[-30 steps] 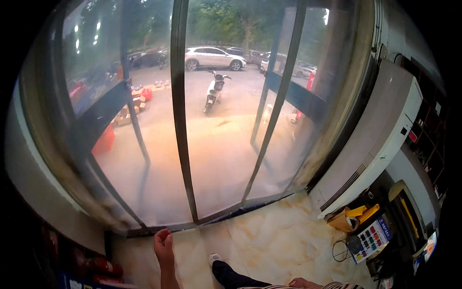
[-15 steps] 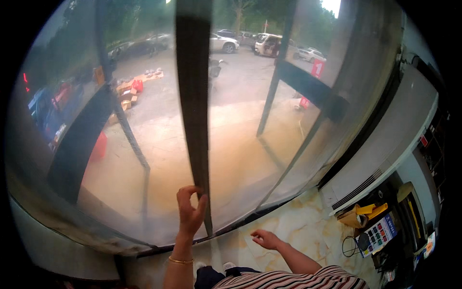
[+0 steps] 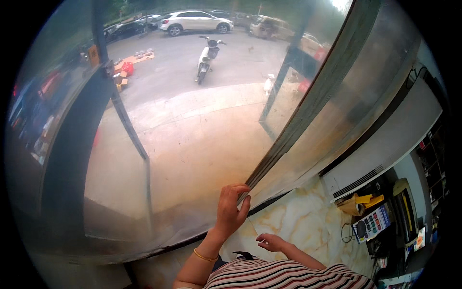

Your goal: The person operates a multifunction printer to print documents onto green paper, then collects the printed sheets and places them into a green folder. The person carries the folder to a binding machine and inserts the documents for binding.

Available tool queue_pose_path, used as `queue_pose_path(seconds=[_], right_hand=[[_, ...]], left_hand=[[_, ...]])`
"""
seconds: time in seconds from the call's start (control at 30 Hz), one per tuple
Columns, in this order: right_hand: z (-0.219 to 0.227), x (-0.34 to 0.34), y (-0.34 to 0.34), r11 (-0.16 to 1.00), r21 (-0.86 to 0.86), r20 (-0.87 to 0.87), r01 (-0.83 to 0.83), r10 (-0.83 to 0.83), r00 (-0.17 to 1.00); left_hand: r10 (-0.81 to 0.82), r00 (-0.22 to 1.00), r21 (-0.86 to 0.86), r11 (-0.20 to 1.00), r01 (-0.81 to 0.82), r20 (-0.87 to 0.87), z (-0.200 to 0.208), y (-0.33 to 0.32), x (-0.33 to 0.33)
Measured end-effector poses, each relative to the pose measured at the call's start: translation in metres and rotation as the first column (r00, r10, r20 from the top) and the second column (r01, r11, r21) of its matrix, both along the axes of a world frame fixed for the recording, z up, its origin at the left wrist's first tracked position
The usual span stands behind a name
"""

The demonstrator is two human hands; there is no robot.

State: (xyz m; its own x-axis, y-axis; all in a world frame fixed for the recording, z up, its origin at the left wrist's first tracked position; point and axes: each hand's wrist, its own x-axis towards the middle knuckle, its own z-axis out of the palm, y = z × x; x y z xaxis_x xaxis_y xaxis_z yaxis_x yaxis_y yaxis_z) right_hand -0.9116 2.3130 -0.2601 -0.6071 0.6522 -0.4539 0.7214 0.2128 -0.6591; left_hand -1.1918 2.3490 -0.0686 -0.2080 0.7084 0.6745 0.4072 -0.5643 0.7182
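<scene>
At the left there is a wide dark panel [image 3: 70,159], and past it blue and red things are so smeary that I cannot tell what they are. A bit to the right, far off, are a red bag [image 3: 127,68], a white car [image 3: 195,22] and a scooter [image 3: 204,60]. Near me, in the middle, is my left hand [image 3: 231,209], with a gold bangle [image 3: 205,256] on the wrist. Its fingers bend over the near end of a long grey strip [image 3: 313,103], and the thumb is just under it, so the strip sits between them; how hard I squeeze, I cannot tell. The strip leans: its long way goes from my left hand up to the far right, and its top is cut off. My fingers hide part of its near end. My right hand [image 3: 271,242] is to the right of the left one and nearer to me, apart from the strip. Its fingers are loose and a little bent, and I see nothing in them, but the palm is hidden. So my left hand is the close one. Right of the strip is a cloudy sheet [image 3: 349,123]; whether it goes left across the scooter too is hard to say. At the far right stand a pale air conditioner [image 3: 392,132] and, below it, a colour chart [image 3: 378,222].
</scene>
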Motion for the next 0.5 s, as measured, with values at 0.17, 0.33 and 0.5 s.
queue_pose_path(seconds=[0.17, 0.33, 0.5], right_hand=[[-0.039, 0.019, -0.017, 0.981, -0.009, 0.037, 0.193, -0.193, 0.981], [-0.059, 0.045, -0.055, 0.959, -0.013, 0.185, 0.282, -0.275, 0.943], [-0.133, 0.116, -0.101, 0.816, -0.285, 0.200, 0.503, -0.463, 0.864]], left_hand=[[0.014, 0.996, 0.025, 1.000, -0.012, -0.091, 0.000, 0.006, -0.005], [0.013, 0.992, 0.003, 1.000, -0.012, -0.127, -0.001, 0.003, -0.007], [0.004, 0.991, 0.030, 1.000, 0.000, -0.132, -0.002, 0.005, -0.014]])
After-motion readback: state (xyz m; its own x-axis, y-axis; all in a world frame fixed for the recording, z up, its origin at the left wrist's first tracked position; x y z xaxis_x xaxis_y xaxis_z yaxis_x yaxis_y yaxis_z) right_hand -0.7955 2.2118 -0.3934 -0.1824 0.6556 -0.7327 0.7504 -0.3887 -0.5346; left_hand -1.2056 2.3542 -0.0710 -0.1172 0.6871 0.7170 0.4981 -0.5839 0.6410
